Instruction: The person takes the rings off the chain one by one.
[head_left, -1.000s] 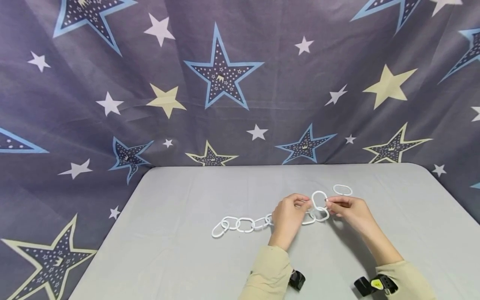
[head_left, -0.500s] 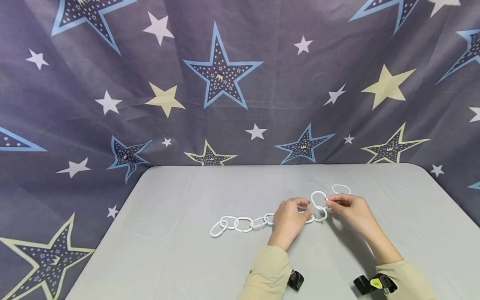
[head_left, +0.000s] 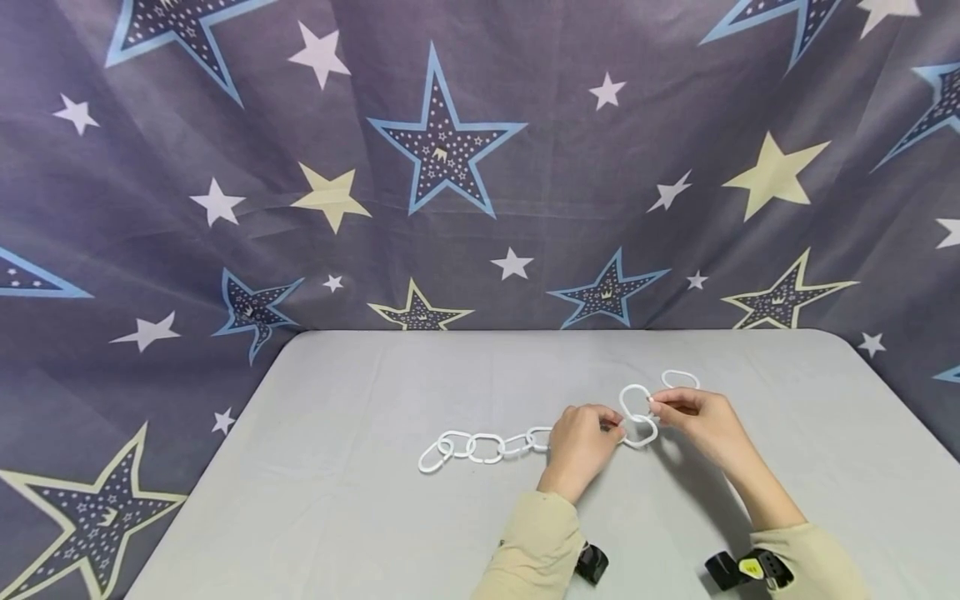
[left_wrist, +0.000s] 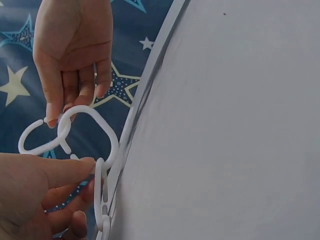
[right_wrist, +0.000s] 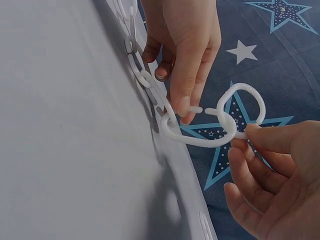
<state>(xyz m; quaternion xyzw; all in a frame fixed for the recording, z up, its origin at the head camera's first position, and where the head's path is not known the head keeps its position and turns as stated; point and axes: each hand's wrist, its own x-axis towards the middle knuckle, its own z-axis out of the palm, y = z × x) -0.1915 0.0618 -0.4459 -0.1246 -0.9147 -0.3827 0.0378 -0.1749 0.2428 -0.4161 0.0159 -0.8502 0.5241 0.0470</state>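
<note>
A chain of white plastic links (head_left: 486, 436) lies across the grey table, running left from my left hand (head_left: 581, 450), which covers part of it. My left thumb and fingers pinch the chain's right end link (right_wrist: 200, 143) beside the small gap in its side. Through this link passes another white link (right_wrist: 241, 86), raised and tilted. My right hand (head_left: 701, 421) pinches that upper link between thumb and fingertips, close to its own gap. In the left wrist view both hands face each other across the two hooked links.
A single loose white link (head_left: 680, 372) lies behind my right hand on the grey table (head_left: 360, 525). A dark cloth with stars (head_left: 480, 242) hangs beyond the table's far edge. Black wrist cameras (head_left: 592, 563) sit at both cuffs.
My left hand has shifted slightly down, its fingertips closing onto the chain's end link from a looser spread. The right hand keeps its pinch on the upper link, nearly still.
</note>
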